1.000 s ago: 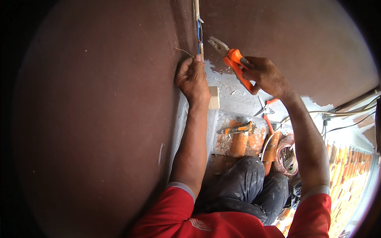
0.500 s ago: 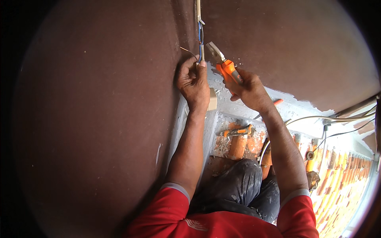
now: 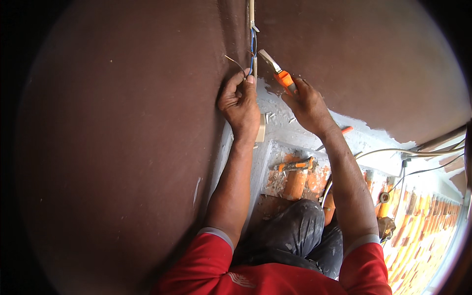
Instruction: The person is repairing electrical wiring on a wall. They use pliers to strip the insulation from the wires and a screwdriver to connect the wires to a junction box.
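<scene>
A whitish cable (image 3: 252, 14) runs down the corner of the brown walls, with its sheath cut open. Bared blue wires (image 3: 252, 42) and a darker wire show in the gap. My left hand (image 3: 241, 103) is closed, thumb against fingers, pinching wires at the lower part of this cable. From that pinch a thin dark wire (image 3: 237, 64) sticks out to the upper left, its tip stripped to copper. My right hand (image 3: 309, 105) grips orange-handled pliers (image 3: 284, 78) by the handles. Their metal jaws point up-left, close to the cable but apart from it.
Below my left hand a beige box (image 3: 260, 129) sits on the grey ledge. An orange-and-black tool (image 3: 295, 165) lies on the clay roof tiles (image 3: 294, 186). Loose cables (image 3: 393, 151) run along the right. A red-orange handle (image 3: 347, 130) shows beside my right forearm.
The pliers have turned in my right hand, so their jaws now show narrower. My right fingers wrap farther round the handles. My left hand keeps its pinch on the wires.
</scene>
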A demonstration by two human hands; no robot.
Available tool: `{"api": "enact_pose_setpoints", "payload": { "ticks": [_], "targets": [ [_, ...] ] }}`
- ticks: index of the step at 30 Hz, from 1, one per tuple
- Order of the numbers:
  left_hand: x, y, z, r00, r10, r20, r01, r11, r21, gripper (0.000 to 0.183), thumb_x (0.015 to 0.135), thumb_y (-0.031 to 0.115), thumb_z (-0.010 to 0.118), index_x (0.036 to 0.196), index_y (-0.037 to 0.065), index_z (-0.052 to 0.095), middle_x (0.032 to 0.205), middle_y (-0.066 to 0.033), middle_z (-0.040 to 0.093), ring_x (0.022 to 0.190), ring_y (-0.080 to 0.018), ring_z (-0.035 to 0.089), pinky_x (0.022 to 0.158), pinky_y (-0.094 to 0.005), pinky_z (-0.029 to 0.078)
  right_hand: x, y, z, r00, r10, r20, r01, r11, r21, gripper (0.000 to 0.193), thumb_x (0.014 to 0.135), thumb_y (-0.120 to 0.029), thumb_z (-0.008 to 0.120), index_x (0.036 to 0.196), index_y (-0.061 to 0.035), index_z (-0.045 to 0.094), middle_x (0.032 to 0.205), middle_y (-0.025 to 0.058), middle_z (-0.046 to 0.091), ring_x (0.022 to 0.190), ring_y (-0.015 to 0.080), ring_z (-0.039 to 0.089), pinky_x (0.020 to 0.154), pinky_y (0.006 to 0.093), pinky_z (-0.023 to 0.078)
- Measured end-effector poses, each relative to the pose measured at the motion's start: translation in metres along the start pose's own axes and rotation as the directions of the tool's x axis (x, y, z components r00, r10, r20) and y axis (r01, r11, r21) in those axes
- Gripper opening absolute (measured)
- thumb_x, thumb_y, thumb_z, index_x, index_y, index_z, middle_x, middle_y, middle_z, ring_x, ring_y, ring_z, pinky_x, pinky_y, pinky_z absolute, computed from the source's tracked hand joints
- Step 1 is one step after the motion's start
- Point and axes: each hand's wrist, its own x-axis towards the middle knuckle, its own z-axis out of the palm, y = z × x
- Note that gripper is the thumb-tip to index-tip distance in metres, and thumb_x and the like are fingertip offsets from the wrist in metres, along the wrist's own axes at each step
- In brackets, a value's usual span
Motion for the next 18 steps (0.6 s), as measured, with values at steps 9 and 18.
{"api": "enact_pose_setpoints", "payload": {
  "ticks": [9,18],
  "targets": [
    [-0.002,0.009,0.010,0.995,0.089,-0.041,-0.081,0.984,0.158,0.018,0.105,0.007,0.072,0.117,-0.006,0.075,0.093,-0.0059,0.075,0.070,-0.0075,0.062,0.061,-0.0240,0.050,0.014,-0.014,-0.008,0.950,0.198,0.242,-0.258,0.933,0.252,0.054,0.104,-0.027,0.073,0.149,0.0016,0.059,0.099,0.0131,0.073,0.076,0.0179,0.070,0.067,0.0343,0.059],
    [-0.004,0.007,0.008,0.995,0.078,-0.063,-0.072,0.994,0.084,0.016,0.104,0.008,0.074,0.111,-0.006,0.074,0.088,-0.0037,0.073,0.071,-0.0077,0.063,0.061,-0.0248,0.051,0.010,-0.029,-0.040,0.937,0.194,0.291,-0.250,0.953,0.169,0.043,0.105,-0.030,0.073,0.133,0.0020,0.068,0.086,0.0087,0.071,0.071,0.0139,0.067,0.062,0.0343,0.058]
  ]
}}
